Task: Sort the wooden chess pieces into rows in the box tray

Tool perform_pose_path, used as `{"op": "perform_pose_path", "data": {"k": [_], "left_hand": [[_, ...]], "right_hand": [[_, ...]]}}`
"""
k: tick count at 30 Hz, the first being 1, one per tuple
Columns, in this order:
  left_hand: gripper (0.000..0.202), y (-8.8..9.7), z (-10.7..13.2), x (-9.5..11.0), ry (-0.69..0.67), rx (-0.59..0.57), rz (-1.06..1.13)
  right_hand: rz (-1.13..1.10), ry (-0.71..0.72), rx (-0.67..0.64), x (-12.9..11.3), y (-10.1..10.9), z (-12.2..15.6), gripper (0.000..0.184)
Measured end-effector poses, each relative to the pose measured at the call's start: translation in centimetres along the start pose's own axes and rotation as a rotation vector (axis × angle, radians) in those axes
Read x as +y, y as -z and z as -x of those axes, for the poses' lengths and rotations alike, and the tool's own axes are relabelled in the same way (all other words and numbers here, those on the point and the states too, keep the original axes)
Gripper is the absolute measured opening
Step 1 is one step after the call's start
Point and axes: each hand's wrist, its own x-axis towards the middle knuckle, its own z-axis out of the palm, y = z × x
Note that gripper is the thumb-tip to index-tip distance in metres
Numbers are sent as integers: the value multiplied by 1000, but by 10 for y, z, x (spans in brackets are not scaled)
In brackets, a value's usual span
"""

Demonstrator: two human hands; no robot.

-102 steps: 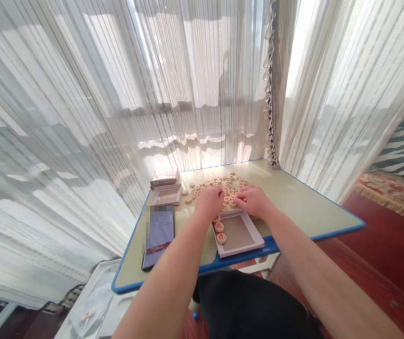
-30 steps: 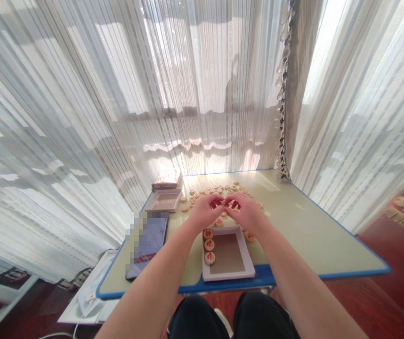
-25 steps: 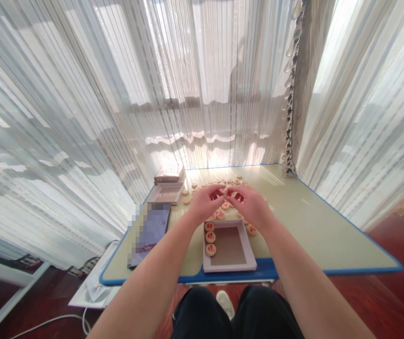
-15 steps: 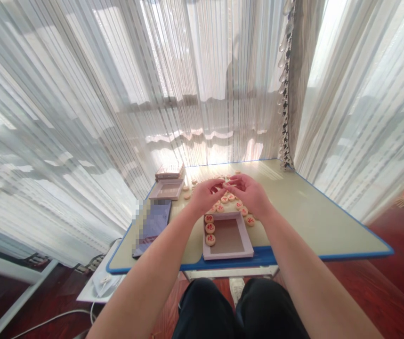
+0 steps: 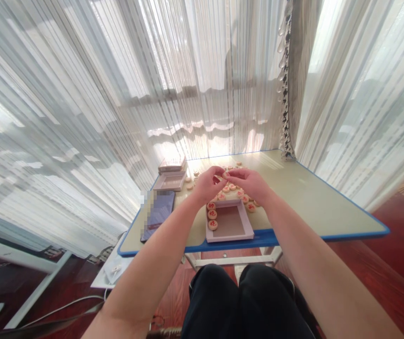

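Note:
Above the far half of the table, my left hand [image 5: 208, 185] and my right hand [image 5: 254, 183] meet at the fingertips. Between them they pinch one round Chinese chess piece [image 5: 226, 174], its face too small to read. More wooden pieces with red characters [image 5: 251, 207] lie loose on the tabletop under and around my hands. Nearest me is a shallow open box [image 5: 249, 225]. Along its left wall sits a column of three red-marked pieces [image 5: 212, 214]; the rest of its floor shows bare. My hands partly hide the pieces behind them.
The pale table [image 5: 322, 202] has a blue rim. On its left lie a dark flat tablet-like item [image 5: 161, 212], a second shallow box part [image 5: 169, 181] and a stacked box or book [image 5: 172, 164]. Sheer curtains [image 5: 202, 94] hang behind. A white cable [image 5: 71, 301] runs along the lower left.
The view has tilted slightly, so the table sits higher. Both hands stay together around a piece, which now shows more clearly between the fingertips. The three pieces in the box are unmoved.

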Motion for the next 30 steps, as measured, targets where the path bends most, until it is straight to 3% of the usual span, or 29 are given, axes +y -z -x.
{"op": "perform_pose_path", "data": {"k": [9, 13, 17, 21, 24, 30], "left_hand": [[23, -2, 1, -8, 4, -20, -129], [25, 0, 0, -6, -8, -7, -91], [20, 5, 2, 3, -24, 7, -105], [18, 13, 10, 10, -26, -96, -138], [19, 20, 23, 13, -4, -115, -163], [25, 28, 62, 24, 72, 10, -99]], "right_hand": [[47, 13, 32, 9, -1, -2, 32], [42, 76, 31, 8, -1, 0, 32], [204, 199, 74, 3, -2, 6, 32], [376, 265, 103, 1, -6, 12, 31], [378, 257, 6, 0, -10, 15, 32], [323, 263, -198, -21, -18, 28, 32]]}}
